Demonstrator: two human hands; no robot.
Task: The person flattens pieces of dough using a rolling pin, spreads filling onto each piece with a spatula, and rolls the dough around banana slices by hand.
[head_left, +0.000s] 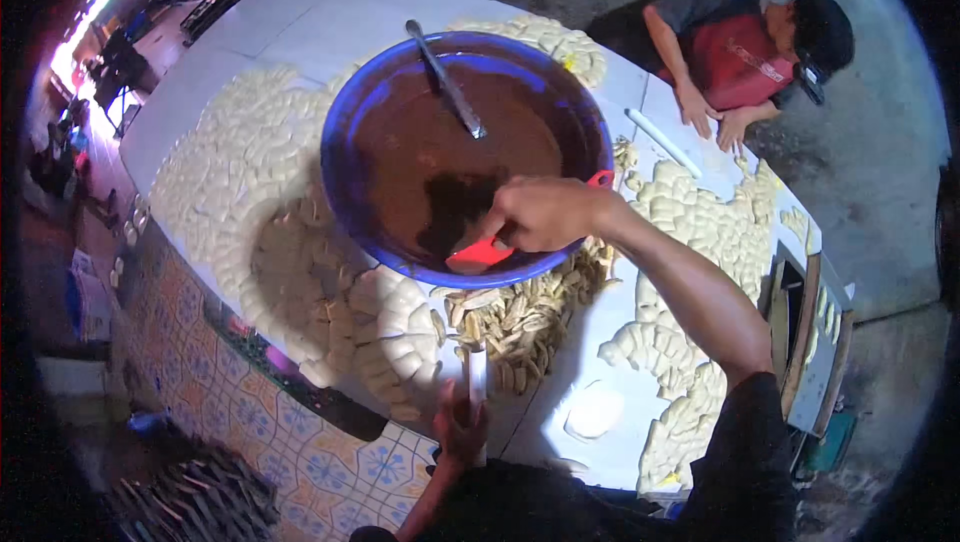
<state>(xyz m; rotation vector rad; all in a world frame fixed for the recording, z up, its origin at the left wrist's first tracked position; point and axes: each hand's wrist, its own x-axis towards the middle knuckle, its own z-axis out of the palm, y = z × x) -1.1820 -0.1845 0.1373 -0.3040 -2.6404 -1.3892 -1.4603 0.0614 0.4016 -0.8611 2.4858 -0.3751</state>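
A big blue basin [592, 152] of brown, thick-looking filling [400, 167] stands on the white table. My right hand [540, 214] is closed on a red scraper [480, 254], which dips at the basin's near inner side. Across the far rim leans a metal spoon [445, 79], its handle end sticking up past the edge. Near the table's front edge my left hand [462, 427] wraps round a white tube-like rod [478, 372], held upright. Just beyond that hand lie a heap of yellow-brown slices [510, 327] and pale dough pieces [400, 307].
Many dough pieces [215, 172] cover the table's left side, and more [690, 222] lie to the right. Another person [725, 52] leans on the far right edge, near a second white rod [663, 142]. A round white thing [593, 410] lies on the near tabletop.
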